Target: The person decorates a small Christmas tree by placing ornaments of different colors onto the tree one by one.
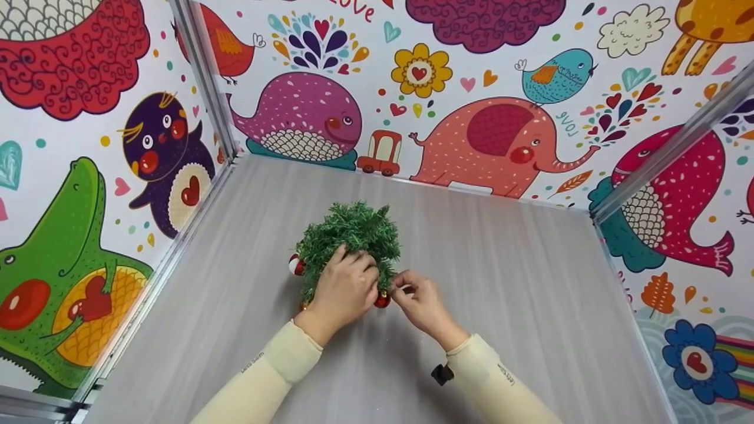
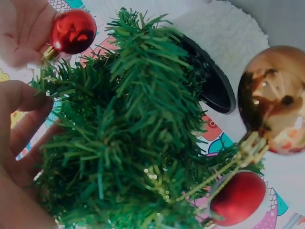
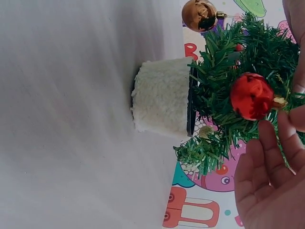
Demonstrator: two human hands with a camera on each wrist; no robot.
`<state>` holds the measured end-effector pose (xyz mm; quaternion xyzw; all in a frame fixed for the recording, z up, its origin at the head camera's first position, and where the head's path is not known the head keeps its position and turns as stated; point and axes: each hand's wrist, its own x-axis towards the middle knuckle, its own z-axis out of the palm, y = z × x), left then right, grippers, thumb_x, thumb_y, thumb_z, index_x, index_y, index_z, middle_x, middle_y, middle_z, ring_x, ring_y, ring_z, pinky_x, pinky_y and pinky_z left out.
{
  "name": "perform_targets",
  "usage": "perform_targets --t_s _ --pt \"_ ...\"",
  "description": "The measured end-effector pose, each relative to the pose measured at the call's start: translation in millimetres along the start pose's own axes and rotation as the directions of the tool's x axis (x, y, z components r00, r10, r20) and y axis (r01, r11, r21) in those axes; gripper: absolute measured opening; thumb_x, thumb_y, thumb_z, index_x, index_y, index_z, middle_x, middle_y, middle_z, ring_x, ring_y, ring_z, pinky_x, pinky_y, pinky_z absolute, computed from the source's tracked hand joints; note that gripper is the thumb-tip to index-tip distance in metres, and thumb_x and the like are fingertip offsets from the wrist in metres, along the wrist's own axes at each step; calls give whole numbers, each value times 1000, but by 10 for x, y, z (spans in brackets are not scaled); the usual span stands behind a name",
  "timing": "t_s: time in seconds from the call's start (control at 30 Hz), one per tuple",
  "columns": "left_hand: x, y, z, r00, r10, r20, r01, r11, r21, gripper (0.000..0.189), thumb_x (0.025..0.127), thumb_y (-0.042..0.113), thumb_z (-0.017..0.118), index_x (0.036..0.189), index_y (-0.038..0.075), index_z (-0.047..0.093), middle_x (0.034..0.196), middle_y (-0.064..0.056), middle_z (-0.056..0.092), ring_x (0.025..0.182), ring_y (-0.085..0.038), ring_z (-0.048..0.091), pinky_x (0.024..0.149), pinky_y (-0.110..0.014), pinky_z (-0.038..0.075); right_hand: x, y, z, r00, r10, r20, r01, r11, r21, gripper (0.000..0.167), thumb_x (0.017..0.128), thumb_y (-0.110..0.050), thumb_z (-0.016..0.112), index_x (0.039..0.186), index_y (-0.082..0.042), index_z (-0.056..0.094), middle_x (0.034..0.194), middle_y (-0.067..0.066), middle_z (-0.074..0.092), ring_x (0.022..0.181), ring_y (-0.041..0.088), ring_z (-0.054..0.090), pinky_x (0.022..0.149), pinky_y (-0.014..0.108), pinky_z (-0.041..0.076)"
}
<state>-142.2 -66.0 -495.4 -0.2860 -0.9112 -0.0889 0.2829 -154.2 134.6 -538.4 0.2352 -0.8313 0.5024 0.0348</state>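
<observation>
A small green artificial Christmas tree (image 1: 353,227) stands on the table in a pot wrapped in white fluffy material (image 3: 162,95). My left hand (image 1: 347,282) is over the tree's near side, its thumb and fingers (image 2: 24,98) pinching a branch tip. On that branch hangs a shiny red Christmas ball (image 3: 251,96). At the tree's right, my right hand (image 1: 421,300) has thumb and index finger together by the ball's gold cap, seemingly pinching its loop; the exact contact is partly hidden. A gold ball (image 2: 274,100) and a red-and-white ball (image 1: 296,265) hang elsewhere on the tree.
The grey wood-grain table (image 1: 506,265) stretches around the tree. Panels with cartoon animals (image 1: 489,147) wall it in at the back and both sides, with metal frame posts (image 1: 206,76) at the corners.
</observation>
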Motion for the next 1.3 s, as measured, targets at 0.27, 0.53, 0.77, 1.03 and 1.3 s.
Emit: perform_targets --t_s 0.27,0.53,0.77,1.03,1.3 --pt "5 -16 11 1000 2 10 -2 1000 -26 11 80 21 74 88 13 74 102 -3 70 100 -25 66 103 -55 41 14 32 -9 1000 18 10 -18 1000 -13 10 94 -5 62 93 -12 69 92 -4 68 84 18 66 73 38 57" --pt "-7 -50 30 1000 12 -21 -13 998 -57 11 81 20 72 89 13 74 103 -3 70 99 -25 65 101 -53 43 24 117 -86 1000 -22 5 22 993 -117 17 93 -10 64 110 -11 68 106 -1 69 100 21 65 81 49 55" --pt "-35 -86 -5 997 49 -64 -57 990 -125 13 81 18 71 92 12 75 116 -6 69 103 -26 64 94 -47 47 5 204 -185 999 -52 -1 50 962 -269 30 93 -16 68 123 -11 66 119 0 66 110 19 62 84 44 54" --pt "-93 -171 -56 982 94 -165 -123 977 -177 20 76 23 75 93 12 74 118 -7 69 105 -27 64 92 -44 49 -44 343 -363 999 -19 -41 2 923 -384 36 90 -18 71 125 -12 65 122 1 65 113 24 60 91 45 51" --pt "-165 -299 -105 935 68 -347 -140 972 -187 22 70 24 76 87 11 72 106 -7 71 98 -27 66 85 -44 52 -96 489 -522 995 66 -70 -90 893 -440 44 90 -21 72 132 -14 62 129 5 61 121 29 57 94 50 49"
